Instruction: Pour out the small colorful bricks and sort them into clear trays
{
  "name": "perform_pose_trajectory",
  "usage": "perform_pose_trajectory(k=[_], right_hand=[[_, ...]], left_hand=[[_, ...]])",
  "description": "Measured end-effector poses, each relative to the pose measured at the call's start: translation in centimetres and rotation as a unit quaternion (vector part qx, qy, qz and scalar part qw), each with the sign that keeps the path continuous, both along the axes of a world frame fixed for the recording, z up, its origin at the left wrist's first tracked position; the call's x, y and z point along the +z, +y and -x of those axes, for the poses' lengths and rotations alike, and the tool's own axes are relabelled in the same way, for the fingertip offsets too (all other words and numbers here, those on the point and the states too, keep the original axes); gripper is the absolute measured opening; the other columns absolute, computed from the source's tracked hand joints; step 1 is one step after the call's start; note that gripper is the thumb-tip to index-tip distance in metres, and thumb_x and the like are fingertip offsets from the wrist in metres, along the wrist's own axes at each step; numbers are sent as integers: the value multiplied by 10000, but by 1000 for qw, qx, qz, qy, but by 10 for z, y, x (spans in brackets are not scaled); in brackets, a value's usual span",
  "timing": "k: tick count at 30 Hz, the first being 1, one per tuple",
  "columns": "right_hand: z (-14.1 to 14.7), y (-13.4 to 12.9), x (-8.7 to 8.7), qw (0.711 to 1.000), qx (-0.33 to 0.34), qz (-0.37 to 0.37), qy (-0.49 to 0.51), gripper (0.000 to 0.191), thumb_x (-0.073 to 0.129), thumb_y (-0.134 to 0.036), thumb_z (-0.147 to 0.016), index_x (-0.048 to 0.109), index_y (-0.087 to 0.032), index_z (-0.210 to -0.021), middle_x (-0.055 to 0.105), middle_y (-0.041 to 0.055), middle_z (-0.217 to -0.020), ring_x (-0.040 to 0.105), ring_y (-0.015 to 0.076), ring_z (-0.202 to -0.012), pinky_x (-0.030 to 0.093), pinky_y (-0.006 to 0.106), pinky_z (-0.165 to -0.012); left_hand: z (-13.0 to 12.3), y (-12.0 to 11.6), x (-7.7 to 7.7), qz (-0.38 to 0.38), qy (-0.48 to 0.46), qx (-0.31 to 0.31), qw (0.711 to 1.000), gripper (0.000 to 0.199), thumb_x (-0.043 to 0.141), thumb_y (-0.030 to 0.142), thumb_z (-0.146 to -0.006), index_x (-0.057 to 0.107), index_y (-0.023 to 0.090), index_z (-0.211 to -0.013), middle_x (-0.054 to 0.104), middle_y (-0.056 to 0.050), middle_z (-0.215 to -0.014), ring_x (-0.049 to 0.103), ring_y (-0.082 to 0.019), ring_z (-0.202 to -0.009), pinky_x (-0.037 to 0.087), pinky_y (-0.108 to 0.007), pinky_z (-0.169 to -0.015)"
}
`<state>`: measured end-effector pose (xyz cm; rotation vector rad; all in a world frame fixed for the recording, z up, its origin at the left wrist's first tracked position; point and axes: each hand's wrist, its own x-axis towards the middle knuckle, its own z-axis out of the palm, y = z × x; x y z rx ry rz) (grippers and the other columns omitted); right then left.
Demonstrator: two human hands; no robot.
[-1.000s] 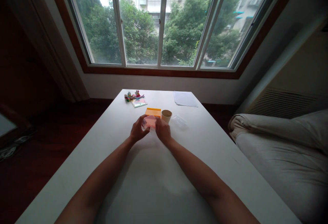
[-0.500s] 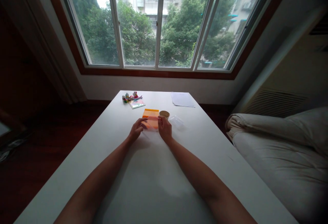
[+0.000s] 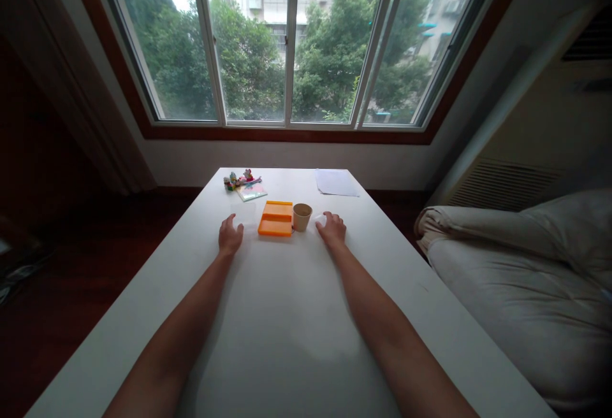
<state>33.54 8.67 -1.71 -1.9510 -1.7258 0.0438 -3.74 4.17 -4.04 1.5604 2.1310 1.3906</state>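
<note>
My left hand (image 3: pixel 231 236) is at the left of the orange plastic tray (image 3: pixel 275 227), thumb and fingers apart. Beside it lies a faint clear plastic sheet (image 3: pixel 247 214), almost invisible on the white table. My right hand (image 3: pixel 333 229) reaches over a crumpled-looking clear plastic piece (image 3: pixel 318 218), which it partly hides; its fingers are spread and curve downward. Between the hands, the orange tray has a raised bar across its middle. A brown paper cup (image 3: pixel 302 219) stands upright against the tray's right side.
Small colourful toy figures (image 3: pixel 239 180) and a shiny flat packet (image 3: pixel 252 192) lie at the table's far left. White paper sheets (image 3: pixel 336 182) rest at the far right. A cushioned seat (image 3: pixel 507 278) stands right of the table (image 3: pixel 287 316), and a window is beyond.
My hands have moved apart, left hand leftward and right hand rightward. The clear sheet held over the orange tray is now down at the left, and the tray and cup are uncovered.
</note>
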Motion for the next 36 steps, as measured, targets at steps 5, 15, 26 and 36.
perform_pose_trajectory(k=[5,15,26,36], right_hand=[[0,1,-3,997,-23,-48,63,461,594,-426,-889,564,-217,-1300,576,136,-1232,522,285,-1154,426,406,-989],[47,-41,30,905,213,-336,148,501,525,-463,-958,471,-198,-1379,466,187,-1402,431,333,-1334,439,563,-1066],[100,-82,29,857,432,-253,124,421,490,-420,-1006,531,-247,-1387,586,116,-1352,548,253,-1271,496,444,-1055],[108,-83,26,855,427,-197,217,305,473,-382,-1018,648,-241,-1224,714,83,-1154,682,219,-1042,552,380,-912]], left_hand=[[-6,-6,5,-29,47,7,998,445,553,258,-868,571,165,-1303,539,-151,-1372,473,-297,-1327,322,-460,-1189],[-65,-43,40,-176,38,-223,958,422,546,329,-935,556,230,-1344,534,-128,-1351,501,-296,-1266,384,-489,-1123],[-82,-41,36,-102,-231,-424,870,782,596,555,-912,285,212,-1542,578,-152,-1332,635,-262,-1089,525,-424,-927],[-82,-45,43,-78,-108,-329,935,578,642,460,-892,513,219,-1401,687,-46,-1014,632,-174,-786,513,-300,-748]])
